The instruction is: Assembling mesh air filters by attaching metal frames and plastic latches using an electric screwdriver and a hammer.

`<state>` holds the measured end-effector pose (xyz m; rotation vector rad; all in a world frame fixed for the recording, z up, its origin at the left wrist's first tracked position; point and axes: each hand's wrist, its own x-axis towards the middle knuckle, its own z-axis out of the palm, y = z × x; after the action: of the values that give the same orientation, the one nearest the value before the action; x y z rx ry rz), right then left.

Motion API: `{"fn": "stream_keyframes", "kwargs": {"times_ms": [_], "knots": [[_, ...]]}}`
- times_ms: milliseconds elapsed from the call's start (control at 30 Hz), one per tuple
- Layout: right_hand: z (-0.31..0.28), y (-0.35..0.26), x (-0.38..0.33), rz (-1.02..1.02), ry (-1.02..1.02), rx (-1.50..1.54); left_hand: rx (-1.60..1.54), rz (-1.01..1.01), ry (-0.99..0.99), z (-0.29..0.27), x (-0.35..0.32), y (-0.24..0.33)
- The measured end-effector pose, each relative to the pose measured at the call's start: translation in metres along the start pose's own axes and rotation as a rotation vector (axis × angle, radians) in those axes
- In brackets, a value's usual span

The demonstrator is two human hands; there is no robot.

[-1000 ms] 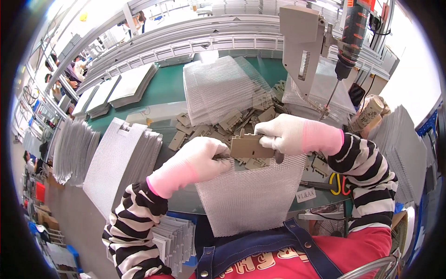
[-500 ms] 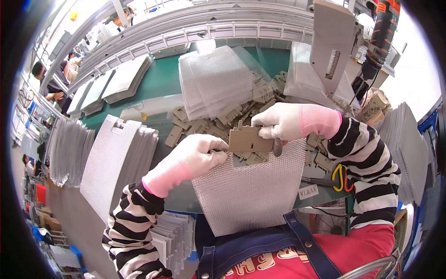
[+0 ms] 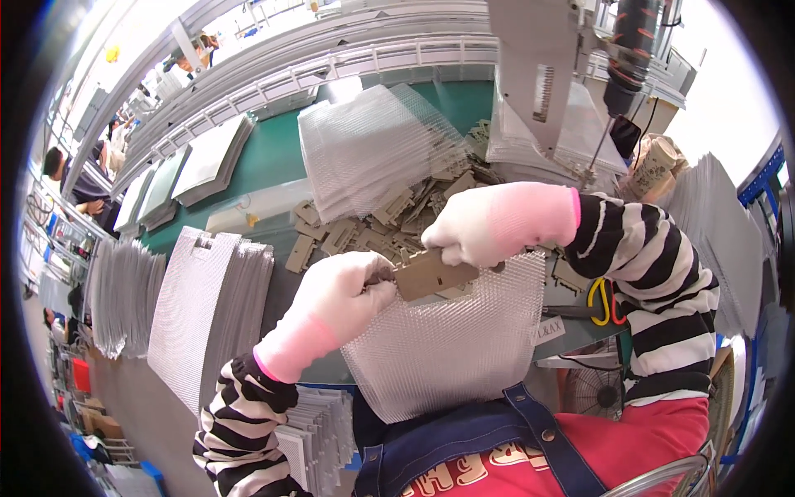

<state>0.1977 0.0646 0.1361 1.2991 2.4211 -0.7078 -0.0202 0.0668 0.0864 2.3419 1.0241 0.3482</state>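
Observation:
A beige plastic piece (image 3: 424,280), flat with small tabs, is held at the top of a silver mesh panel (image 3: 447,352), by the notch in its upper edge. My left hand (image 3: 335,290), in a white glove with a pink cuff, pinches the piece's left end; its fingertips are dark. Over the piece's right part, my gloved right hand (image 3: 484,225) is closed with its fingers on the upper edge. Whether the piece sits in the notch I cannot tell. Behind both hands lies a pile of similar beige pieces (image 3: 352,235).
An upright stack of mesh panels (image 3: 199,306) stands at left. Flat mesh sheets (image 3: 364,149) lie beyond the pile. A hanging power screwdriver (image 3: 633,62) is beside a grey upright plate (image 3: 530,74) at right. Yellow-and-red-handled scissors (image 3: 600,302) lie by my right sleeve.
The beige piece has come down and tilted against the panel's notch, its right end higher. Both hands stay on it, the right hand's fingers now over its top edge. The view has shifted slightly.

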Motion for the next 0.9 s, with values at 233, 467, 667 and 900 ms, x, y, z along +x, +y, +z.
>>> {"fn": "stream_keyframes", "kwargs": {"times_ms": [233, 467, 667, 900], "knots": [[0.034, 0.029, -0.012, 0.015, 0.451, 0.055, 0.041, 0.048, 0.088, -0.003, -0.002, -0.008], [0.044, 0.035, -0.017, 0.011, 0.229, 0.021, -0.073, -0.05, -0.095, -0.013, 0.016, -0.019], [0.054, 0.04, -0.016, 0.016, 0.403, 0.18, -0.086, -0.108, -0.12, -0.009, 0.018, -0.018], [0.043, 0.027, -0.018, 0.173, 0.229, -0.007, -0.058, -0.105, -0.08, -0.004, 0.014, -0.018]]}}
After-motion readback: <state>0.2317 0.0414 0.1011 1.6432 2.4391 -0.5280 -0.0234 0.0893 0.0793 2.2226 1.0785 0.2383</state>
